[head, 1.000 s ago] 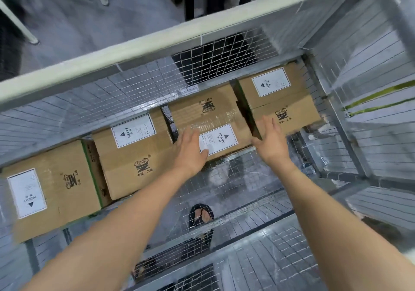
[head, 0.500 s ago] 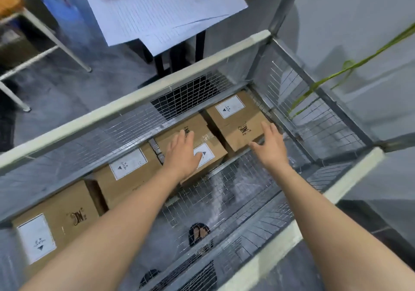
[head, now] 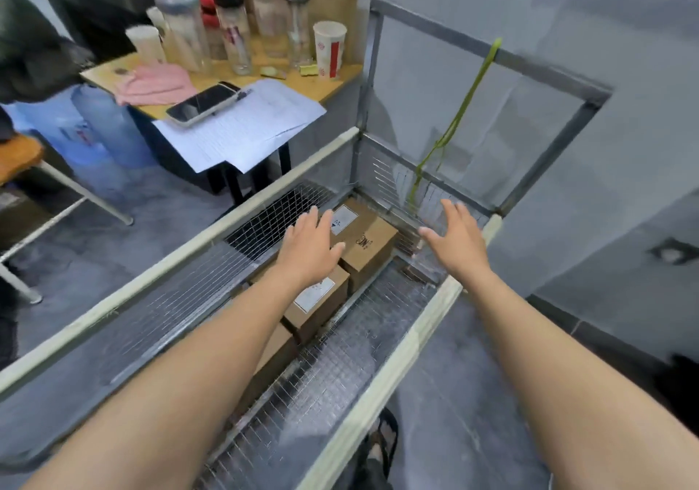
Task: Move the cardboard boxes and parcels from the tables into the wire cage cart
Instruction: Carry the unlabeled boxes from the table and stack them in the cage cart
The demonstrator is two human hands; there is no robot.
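Observation:
Brown cardboard boxes with white labels lie in a row on the floor of the wire cage cart (head: 401, 368). The far box (head: 368, 238) sits in the cart's far corner; a nearer box (head: 321, 300) lies beside it, and my left forearm hides the ones closer to me. My left hand (head: 308, 249) hovers over these two boxes with fingers spread and straight, holding nothing. My right hand (head: 455, 240) is spread open above the cart's right end, apart from the boxes and empty.
A wooden table (head: 340, 73) beyond the cart carries bottles, a paper cup (head: 330, 49), a phone (head: 202, 103), papers and a pink cloth. A green strap (head: 454, 119) hangs on the cart's raised end frame. A blue water jug (head: 94, 126) stands left. My sandalled foot (head: 376, 448) is beside the cart.
Both hands have lifted up and away from the boxes, which stay in the cart. My view has risen and pulled back, bringing the table and the cart's end frame into sight.

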